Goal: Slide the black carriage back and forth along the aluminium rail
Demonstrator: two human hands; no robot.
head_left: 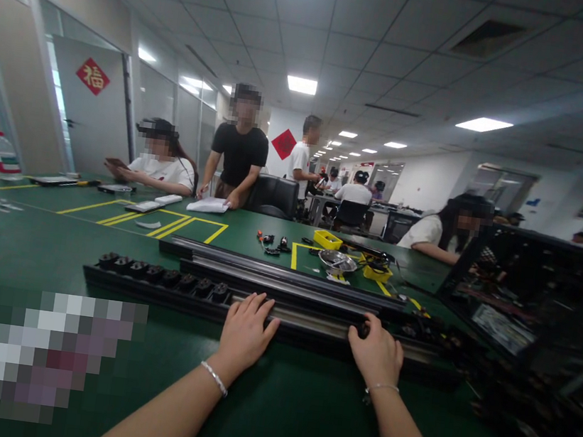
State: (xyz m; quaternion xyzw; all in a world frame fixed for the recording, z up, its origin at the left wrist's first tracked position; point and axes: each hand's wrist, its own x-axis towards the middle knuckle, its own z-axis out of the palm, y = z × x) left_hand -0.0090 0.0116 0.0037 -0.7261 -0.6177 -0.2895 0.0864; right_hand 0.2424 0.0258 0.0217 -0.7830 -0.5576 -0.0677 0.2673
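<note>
— "Two forearms (164,406) are seen nearest the camera, along the bottom of the head view. What is held beyond them?"
— "Near frame centre, the left hand (247,331) is laid with fingers slightly spread on the front rail (310,318), presumably so that it is steadied. By the right hand (376,348), right of centre, one dark knob (364,330) is apparently pinched between thumb and fingertip."
— "And the counts?"
— "Eight blocks (170,278) are lined up left of centre, perhaps for order. Two rear rails (282,291), two yellow bins (327,240) and one bowl (338,261) are placed farther back."
</note>
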